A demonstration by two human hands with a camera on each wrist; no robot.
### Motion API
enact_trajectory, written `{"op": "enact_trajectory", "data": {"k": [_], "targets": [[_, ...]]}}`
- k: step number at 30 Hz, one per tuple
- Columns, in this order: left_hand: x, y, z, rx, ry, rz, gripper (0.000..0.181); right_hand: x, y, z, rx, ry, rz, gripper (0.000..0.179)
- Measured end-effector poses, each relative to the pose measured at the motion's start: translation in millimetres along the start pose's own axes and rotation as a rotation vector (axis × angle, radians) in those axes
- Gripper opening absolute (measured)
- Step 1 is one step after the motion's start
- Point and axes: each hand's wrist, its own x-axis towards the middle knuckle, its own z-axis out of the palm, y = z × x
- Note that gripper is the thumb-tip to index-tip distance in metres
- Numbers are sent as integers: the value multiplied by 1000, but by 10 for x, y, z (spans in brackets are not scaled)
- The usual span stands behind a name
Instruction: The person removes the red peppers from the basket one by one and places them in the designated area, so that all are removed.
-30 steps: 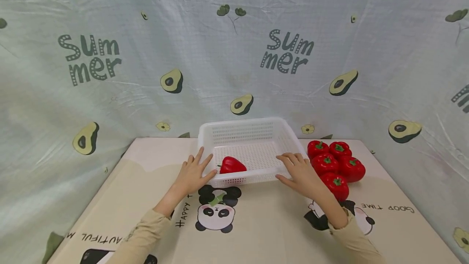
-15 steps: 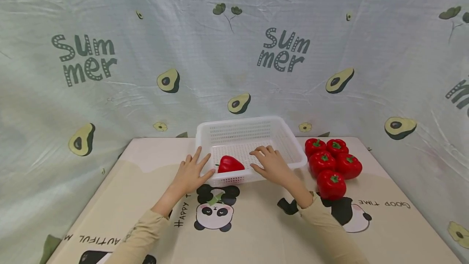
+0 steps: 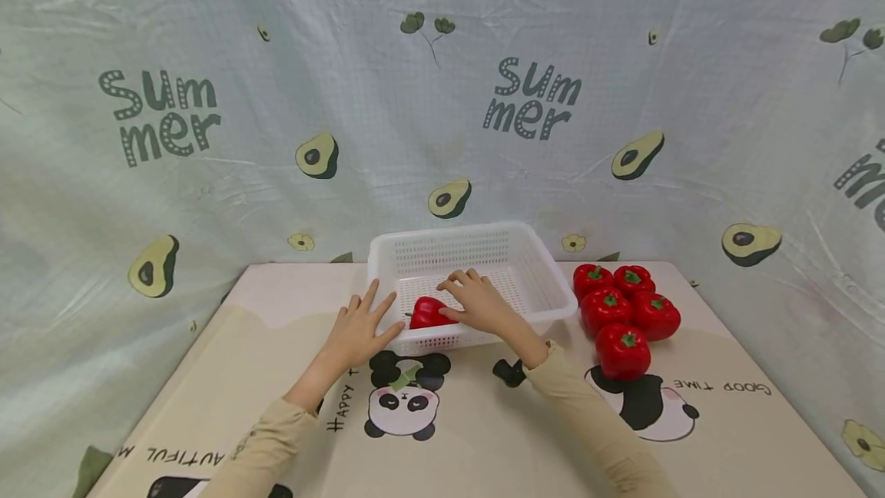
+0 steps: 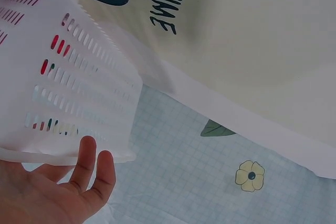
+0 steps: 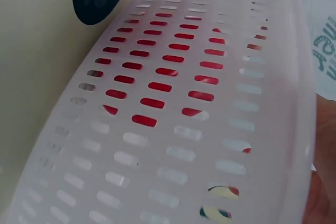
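Resting our left hand (image 3: 359,329) flat beside the near left corner of the white basket (image 3: 525,248), we keep the fingers straight and spread, their tips touching the basket's outer wall and holding nothing; the left wrist view shows two fingertips (image 4: 86,153) against its slotted rim (image 4: 79,77). Our right hand (image 3: 477,302) reaches over the basket's near wall and lies on the red pepper (image 3: 425,313) inside, fingers bent loosely over its top. We cannot tell whether they grip it or merely touch it. The pepper sits in the basket's near left corner, close against the front wall, and shows red through the slots (image 5: 157,85) in the right wrist view. The basket stands toward the far edge of the table (image 3: 484,436), about midway along it. Five more red peppers (image 3: 625,310) cluster on the table just right of the basket, toward the far right corner. The table bears a mat printed with pandas (image 3: 404,398).
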Motion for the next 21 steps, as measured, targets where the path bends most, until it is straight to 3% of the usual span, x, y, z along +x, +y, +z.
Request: {"op": "enact_trajectory", "data": {"k": [10, 21], "targets": [[-7, 14, 3, -3, 10, -1, 60, 157, -55, 60, 60, -105, 7, 45], [-5, 6, 7, 2, 12, -2, 59, 260, -57, 99, -6, -214, -14, 49]]}}
